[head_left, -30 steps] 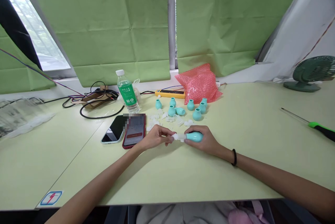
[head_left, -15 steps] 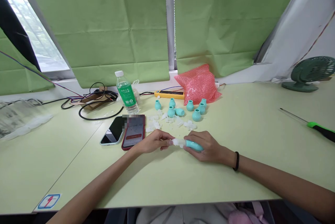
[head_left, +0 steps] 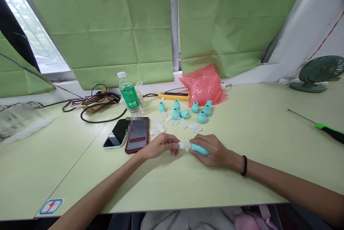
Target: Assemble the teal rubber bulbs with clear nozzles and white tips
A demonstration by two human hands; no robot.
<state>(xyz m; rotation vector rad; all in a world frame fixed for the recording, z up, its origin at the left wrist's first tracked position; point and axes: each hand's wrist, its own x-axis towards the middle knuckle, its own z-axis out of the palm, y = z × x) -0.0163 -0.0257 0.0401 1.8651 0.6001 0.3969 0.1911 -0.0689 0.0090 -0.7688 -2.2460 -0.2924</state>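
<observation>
My right hand [head_left: 211,148] is wrapped round a teal rubber bulb [head_left: 200,148] lying sideways just above the pale green table [head_left: 172,183]. My left hand [head_left: 159,145] pinches a small clear plastic tip [head_left: 183,145] at the bulb's neck, so the two hands meet over the middle of the table. Behind them stand several more teal bulbs [head_left: 202,116], one of them tipped over. Loose clear plastic tips [head_left: 161,126] lie scattered in front of those bulbs.
Two phones [head_left: 137,135] lie left of my hands, with a water bottle [head_left: 129,95] and tangled cables [head_left: 99,101] behind. A pink bubble-wrap bag [head_left: 204,84] and a yellow device [head_left: 174,95] sit at the back. A green-handled screwdriver [head_left: 325,127] and a fan [head_left: 317,72] are at right.
Both hands, still on the bulb and tip, have drawn slightly nearer to me. The bulb now sits deeper in my right hand, more covered by the fingers.
</observation>
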